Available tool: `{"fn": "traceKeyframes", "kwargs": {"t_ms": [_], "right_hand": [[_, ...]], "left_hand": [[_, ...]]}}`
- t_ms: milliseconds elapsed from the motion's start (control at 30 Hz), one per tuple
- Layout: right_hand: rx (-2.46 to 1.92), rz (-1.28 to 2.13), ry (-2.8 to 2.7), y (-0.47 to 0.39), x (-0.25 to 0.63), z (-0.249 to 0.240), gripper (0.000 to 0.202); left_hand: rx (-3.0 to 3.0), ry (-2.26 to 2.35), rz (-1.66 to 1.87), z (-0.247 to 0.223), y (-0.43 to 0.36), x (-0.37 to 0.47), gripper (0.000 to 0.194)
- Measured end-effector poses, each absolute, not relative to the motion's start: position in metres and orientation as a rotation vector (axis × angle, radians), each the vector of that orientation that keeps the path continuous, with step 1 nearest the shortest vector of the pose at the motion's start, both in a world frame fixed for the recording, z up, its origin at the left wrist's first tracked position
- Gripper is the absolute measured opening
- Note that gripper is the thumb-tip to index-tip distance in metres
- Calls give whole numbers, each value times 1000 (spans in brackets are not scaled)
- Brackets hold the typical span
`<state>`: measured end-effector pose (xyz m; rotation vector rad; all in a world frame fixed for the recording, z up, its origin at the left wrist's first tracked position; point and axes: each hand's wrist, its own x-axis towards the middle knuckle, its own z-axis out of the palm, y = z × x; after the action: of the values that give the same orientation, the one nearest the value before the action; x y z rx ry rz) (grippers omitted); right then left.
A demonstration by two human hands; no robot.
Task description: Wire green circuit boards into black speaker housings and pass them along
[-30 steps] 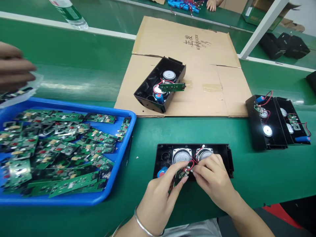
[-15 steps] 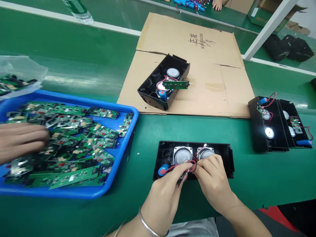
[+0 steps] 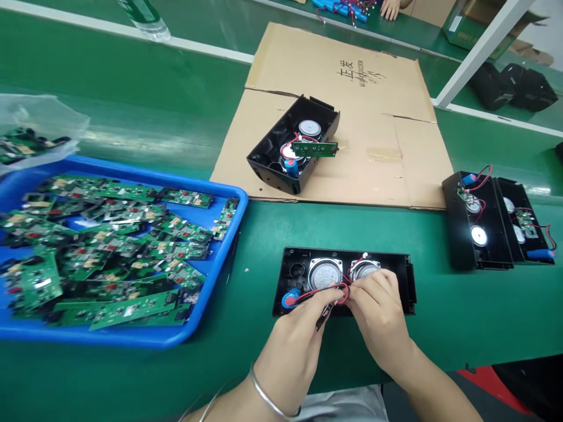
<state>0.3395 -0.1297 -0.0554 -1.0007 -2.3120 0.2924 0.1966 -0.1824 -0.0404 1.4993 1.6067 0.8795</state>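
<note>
A black speaker housing [image 3: 398, 287] lies on the green table in front of me, with two round speakers [image 3: 325, 274] and a blue cylinder [image 3: 290, 298] inside. Over its near edge, my left hand [image 3: 297, 334] pinches a small circuit board [image 3: 324, 315], seen mostly edge-on. Red wires [image 3: 314, 291] run from the blue cylinder to the fingers. My right hand [image 3: 380, 310] is closed beside the left fingertips, over the right-hand speaker. Its fingers meet at the wires, and what exactly they grip is too small to make out.
A blue tray [image 3: 220, 272] of circuit boards is at the left, beside a clear plastic bag [image 3: 53, 117]. Another housing [image 3: 275, 170] rests on flattened cardboard [image 3: 409, 158]. Two more housings [image 3: 457, 234] stand at the right. A bottle [image 3: 147, 17] and a person's hand [image 3: 390, 8] are farther back.
The other person's hand that was over the blue tray at the left has gone out of view. Both my hands keep nearly the same place and grip.
</note>
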Motion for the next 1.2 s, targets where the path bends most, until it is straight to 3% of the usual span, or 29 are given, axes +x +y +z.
{"fn": "traceKeyframes", "kwargs": {"t_ms": [100, 233, 333, 633, 800, 1000, 1200], "right_hand": [[-1036, 331, -2277, -128, 341, -54, 22], [-1230, 717, -2056, -115, 348, -50, 10], [-1356, 913, -1879, -100, 353, -47, 19], [-1197, 1360, -1885, -89, 367, -41, 15], [-1338, 1348, -1789, -87, 361, -46, 30], [-1219, 1482, -1813, -75, 353, -41, 13], [-1082, 1611, -1812, -92, 369, -43, 13]], "left_hand": [[1461, 1602, 858, -43, -183, 195, 31], [1388, 1654, 926, -41, -187, 195, 27], [1378, 1693, 948, -40, -189, 196, 26], [1384, 1757, 926, -42, -189, 193, 30], [1352, 1779, 933, -39, -187, 194, 27], [1131, 1697, 1023, -36, -186, 195, 24], [1041, 1723, 1111, -42, -184, 199, 28]]}}
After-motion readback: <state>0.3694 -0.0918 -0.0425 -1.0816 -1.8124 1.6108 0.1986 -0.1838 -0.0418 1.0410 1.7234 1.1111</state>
